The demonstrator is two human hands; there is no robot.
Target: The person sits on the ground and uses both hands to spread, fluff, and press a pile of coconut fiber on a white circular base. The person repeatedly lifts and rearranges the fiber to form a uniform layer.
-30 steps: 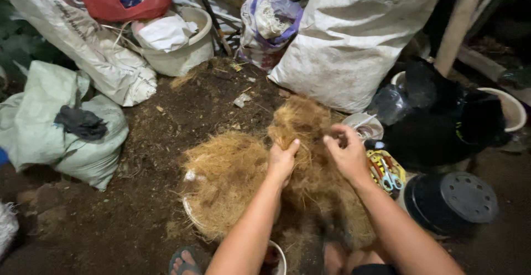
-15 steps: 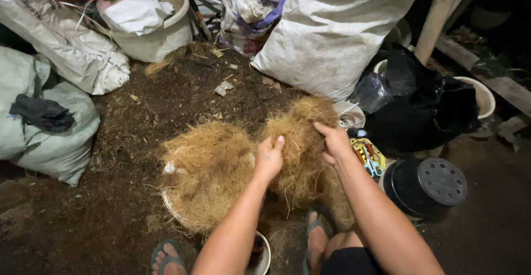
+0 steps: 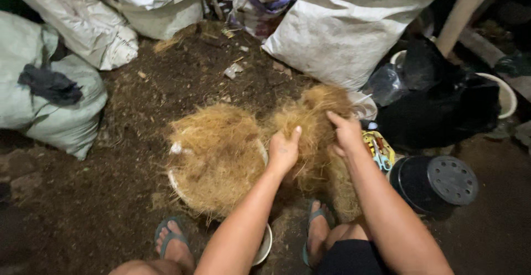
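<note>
Head view: both hands grip a clump of coir [image 3: 312, 123], the left hand [image 3: 283, 150] closed on its near side and the right hand [image 3: 347, 134] on its right (thumbs up). More coir fills a bowl [image 3: 176, 182] just left, on soil [image 3: 166, 87]. Black pot [image 3: 434, 184] lies right; sacks [image 3: 343, 26] far.

Dry, wiry coconut fibre [image 3: 310, 126], matt woven-plastic sacks [image 3: 343, 26], glossy black plastic pot [image 3: 437, 184], crumbly soil [image 3: 166, 87].

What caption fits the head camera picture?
Both hands, left hand and right hand, grip tangled golden-brown coconut fibre above dark soil.
</note>
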